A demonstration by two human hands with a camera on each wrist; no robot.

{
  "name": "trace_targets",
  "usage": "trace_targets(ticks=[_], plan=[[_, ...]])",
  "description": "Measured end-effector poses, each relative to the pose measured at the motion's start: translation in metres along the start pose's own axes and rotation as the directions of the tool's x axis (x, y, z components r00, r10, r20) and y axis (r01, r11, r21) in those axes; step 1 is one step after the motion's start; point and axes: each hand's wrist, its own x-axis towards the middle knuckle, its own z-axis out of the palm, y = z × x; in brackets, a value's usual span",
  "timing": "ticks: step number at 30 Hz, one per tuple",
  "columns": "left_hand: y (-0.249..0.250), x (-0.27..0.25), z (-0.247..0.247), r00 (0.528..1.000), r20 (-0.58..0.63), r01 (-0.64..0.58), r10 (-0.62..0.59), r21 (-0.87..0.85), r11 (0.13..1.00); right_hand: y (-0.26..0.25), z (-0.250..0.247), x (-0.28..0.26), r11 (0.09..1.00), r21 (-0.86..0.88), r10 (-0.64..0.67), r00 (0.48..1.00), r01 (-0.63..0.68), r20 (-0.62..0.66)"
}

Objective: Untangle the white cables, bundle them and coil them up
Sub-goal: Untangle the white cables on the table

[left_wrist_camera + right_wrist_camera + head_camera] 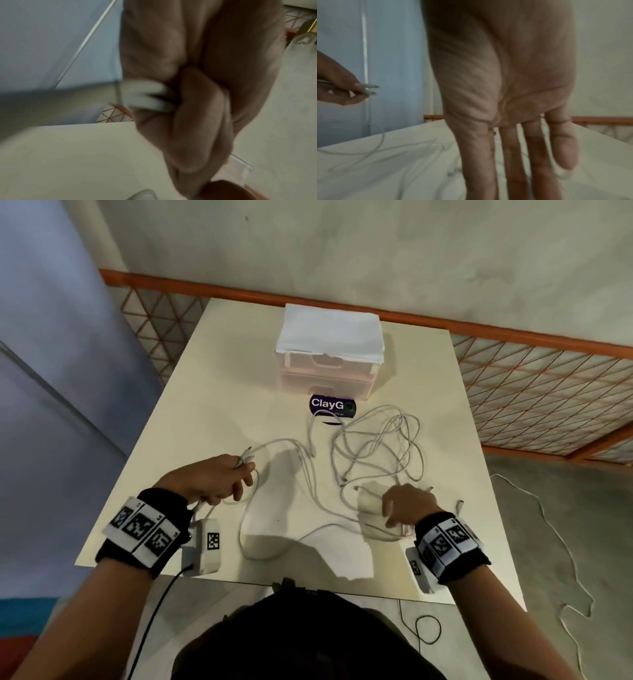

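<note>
Loose white cables lie tangled on the cream table, with long strands trailing toward its near edge. My left hand hovers over the table's left part and pinches two cable plug ends that stick out past the fingers. The left wrist view shows those fingers curled round the white ends. My right hand is low at the near right, beside a small pale object. Its fingers are straight and point down at the cables, holding nothing.
A white two-drawer box topped with white sheets stands at the back centre, with a dark "ClayGo" sticker before it. An orange mesh railing runs behind and right. A thin cord lies on the floor at right.
</note>
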Motion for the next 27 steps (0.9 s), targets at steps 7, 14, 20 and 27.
trace_targets(ticks=[7,14,20,27], plan=[[-0.001,-0.012,0.007,0.984,-0.067,-0.165,0.163,-0.032,0.986,-0.079,-0.038,0.045,0.976,0.066,-0.190,0.963,0.206,-0.190],[-0.010,-0.020,0.017,0.960,-0.158,-0.245,0.232,-0.073,0.967,-0.119,-0.014,0.095,0.921,0.101,-0.340,0.902,0.377,-0.265],[-0.004,-0.020,0.017,0.910,-0.213,-0.383,0.357,-0.099,0.918,-0.100,-0.010,0.096,0.915,0.269,-0.183,0.903,0.301,-0.388],[0.021,0.018,0.022,0.807,-0.376,-0.526,0.455,-0.107,0.844,-0.085,-0.098,0.028,0.684,0.426,-0.392,0.791,0.592,-0.469]])
